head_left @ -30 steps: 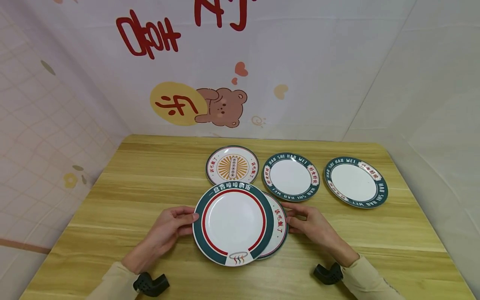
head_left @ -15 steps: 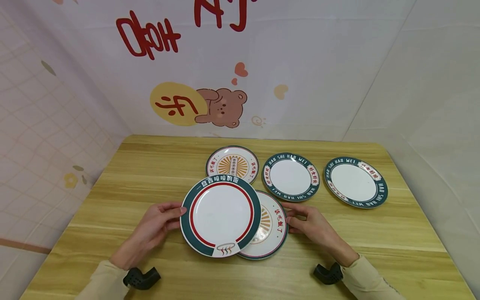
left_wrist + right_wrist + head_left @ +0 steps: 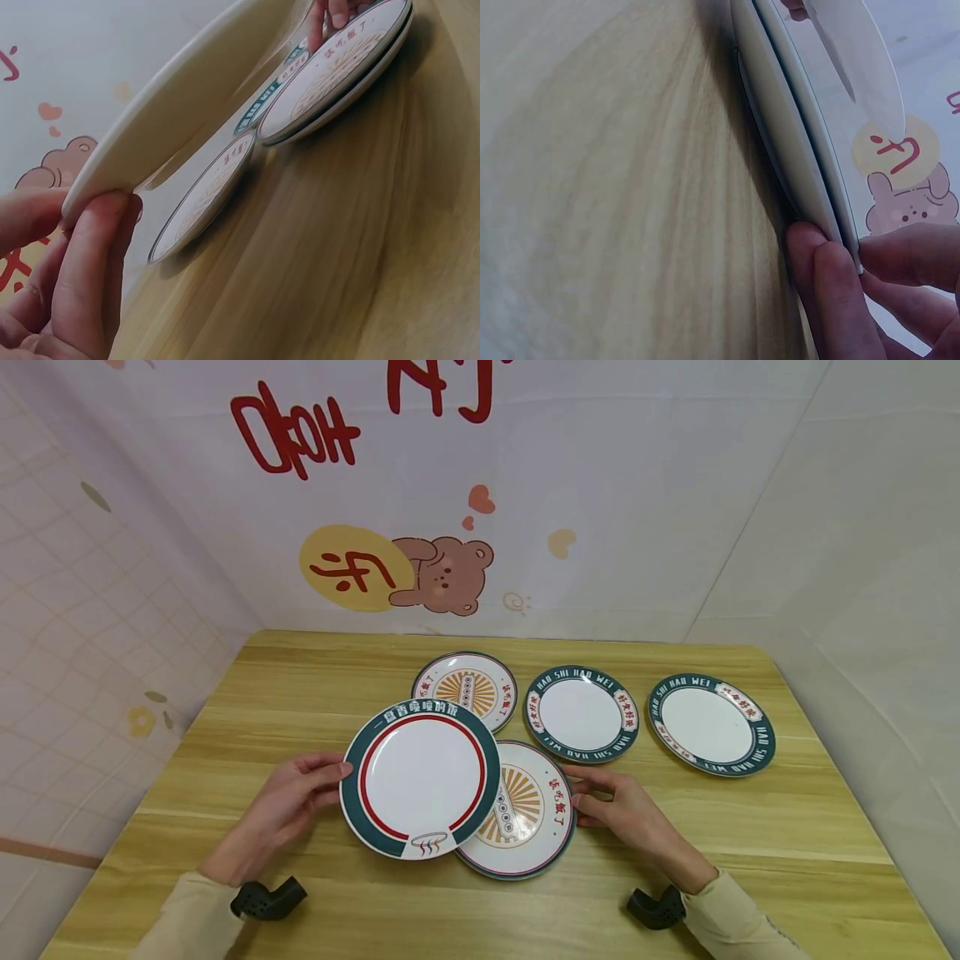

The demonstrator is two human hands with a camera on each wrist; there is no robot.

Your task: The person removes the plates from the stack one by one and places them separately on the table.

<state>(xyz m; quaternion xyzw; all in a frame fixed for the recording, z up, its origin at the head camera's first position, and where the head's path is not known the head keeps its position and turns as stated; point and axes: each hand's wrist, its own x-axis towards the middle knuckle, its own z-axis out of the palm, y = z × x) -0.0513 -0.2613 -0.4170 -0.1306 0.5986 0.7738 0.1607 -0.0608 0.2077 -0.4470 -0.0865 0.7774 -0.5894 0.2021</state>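
Observation:
My left hand pinches the left rim of a large white plate with a green border and red ring. That plate is raised off the table, as its underside in the left wrist view shows. It overlaps, in the head view, part of a stack of plates whose top one bears an orange sunburst. My right hand grips the right edge of this stack. In the right wrist view, its thumb lies against the upper rim and its fingers against the lower plate.
Behind lies another sunburst plate, partly covered in the head view by the raised plate. Two green-rimmed plates lie to its right, the farther one near the right side. The wooden table meets cloth walls at its back and sides.
My left hand has carried the green-bordered plate left and slightly away from me, uncovering more of the sunburst stack. My right hand and the stack have stayed in place.

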